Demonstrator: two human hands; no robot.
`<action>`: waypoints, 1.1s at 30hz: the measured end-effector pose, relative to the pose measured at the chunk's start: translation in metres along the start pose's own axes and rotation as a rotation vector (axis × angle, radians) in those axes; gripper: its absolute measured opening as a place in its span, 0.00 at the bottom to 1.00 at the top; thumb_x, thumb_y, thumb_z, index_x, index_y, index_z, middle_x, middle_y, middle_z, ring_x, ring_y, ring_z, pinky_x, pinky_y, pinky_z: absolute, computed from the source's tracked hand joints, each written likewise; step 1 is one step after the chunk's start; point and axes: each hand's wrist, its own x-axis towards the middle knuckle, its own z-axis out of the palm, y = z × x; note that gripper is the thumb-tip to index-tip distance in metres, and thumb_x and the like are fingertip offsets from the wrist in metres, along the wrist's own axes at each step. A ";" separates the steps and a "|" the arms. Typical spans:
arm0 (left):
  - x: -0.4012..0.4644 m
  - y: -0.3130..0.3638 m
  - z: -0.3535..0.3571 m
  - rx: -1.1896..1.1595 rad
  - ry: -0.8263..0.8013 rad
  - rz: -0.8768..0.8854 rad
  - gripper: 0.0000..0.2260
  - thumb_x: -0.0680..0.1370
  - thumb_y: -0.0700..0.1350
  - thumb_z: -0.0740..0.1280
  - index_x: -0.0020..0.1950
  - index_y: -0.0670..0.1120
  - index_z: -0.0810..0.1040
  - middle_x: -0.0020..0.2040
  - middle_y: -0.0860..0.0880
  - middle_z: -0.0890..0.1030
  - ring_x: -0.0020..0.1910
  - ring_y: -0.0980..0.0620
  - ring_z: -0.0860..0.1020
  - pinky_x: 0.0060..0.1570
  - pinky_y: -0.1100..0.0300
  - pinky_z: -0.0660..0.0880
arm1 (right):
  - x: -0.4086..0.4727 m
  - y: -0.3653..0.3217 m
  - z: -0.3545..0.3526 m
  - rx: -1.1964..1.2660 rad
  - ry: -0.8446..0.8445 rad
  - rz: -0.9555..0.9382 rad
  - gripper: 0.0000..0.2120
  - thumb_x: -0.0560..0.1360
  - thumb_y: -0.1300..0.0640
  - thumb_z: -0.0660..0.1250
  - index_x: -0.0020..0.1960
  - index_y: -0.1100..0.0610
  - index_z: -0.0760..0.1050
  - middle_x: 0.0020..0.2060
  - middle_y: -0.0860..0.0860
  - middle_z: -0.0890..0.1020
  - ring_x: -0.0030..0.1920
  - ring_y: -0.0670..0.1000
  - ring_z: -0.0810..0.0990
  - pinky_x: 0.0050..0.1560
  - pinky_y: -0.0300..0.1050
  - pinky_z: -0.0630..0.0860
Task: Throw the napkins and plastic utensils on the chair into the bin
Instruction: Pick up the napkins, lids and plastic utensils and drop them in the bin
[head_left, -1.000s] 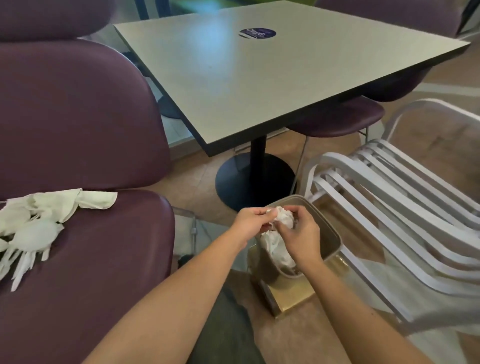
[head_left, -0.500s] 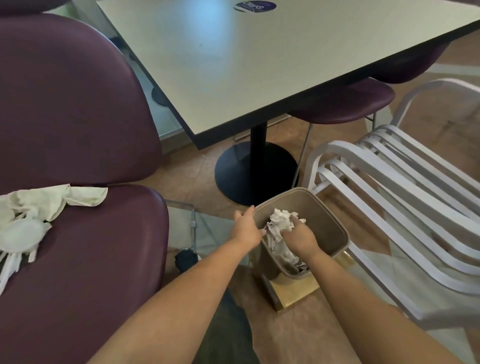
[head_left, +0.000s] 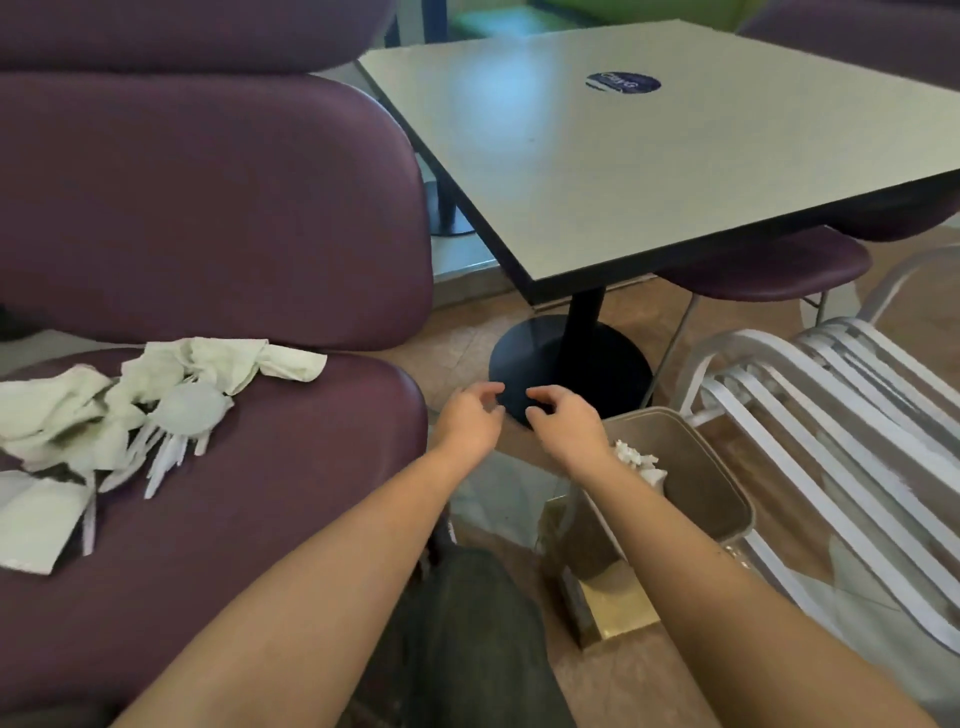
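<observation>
Partly done: crumpled napkin (head_left: 636, 460) sits in bin (head_left: 727, 499) at 4 o'clock. Left hand (head_left: 470, 421) & right hand (head_left: 563, 426) loosely curled, holding nothing. Napkins (head_left: 218, 361) and what look like plastic utensils (head_left: 166, 457) remain on chair (head_left: 291, 467) at 9 o'clock.

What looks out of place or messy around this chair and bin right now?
Crumpled napkins and white plastic utensils lie scattered on the purple chair seat, litter where someone would sit. One wad of paper is in the bin. Both hands, left and right, hold nothing.
</observation>
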 end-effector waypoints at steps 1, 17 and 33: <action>-0.001 -0.005 -0.016 0.009 0.026 -0.004 0.15 0.80 0.45 0.64 0.67 0.52 0.75 0.65 0.49 0.76 0.58 0.50 0.77 0.56 0.58 0.74 | 0.000 -0.012 0.006 -0.008 -0.013 -0.019 0.17 0.79 0.57 0.63 0.67 0.54 0.74 0.63 0.50 0.79 0.58 0.48 0.77 0.52 0.37 0.68; -0.030 -0.144 -0.226 0.110 0.338 -0.212 0.14 0.76 0.42 0.66 0.60 0.51 0.80 0.56 0.49 0.81 0.56 0.48 0.79 0.59 0.52 0.75 | 0.000 -0.156 0.161 -0.075 -0.201 -0.212 0.15 0.75 0.56 0.63 0.60 0.50 0.78 0.53 0.54 0.83 0.54 0.59 0.80 0.56 0.56 0.77; 0.012 -0.229 -0.260 0.612 0.358 -0.298 0.38 0.71 0.59 0.72 0.76 0.47 0.60 0.70 0.45 0.65 0.70 0.44 0.61 0.64 0.52 0.66 | 0.074 -0.172 0.258 -0.341 -0.158 -0.351 0.20 0.75 0.58 0.64 0.67 0.53 0.73 0.65 0.52 0.72 0.69 0.54 0.64 0.63 0.51 0.68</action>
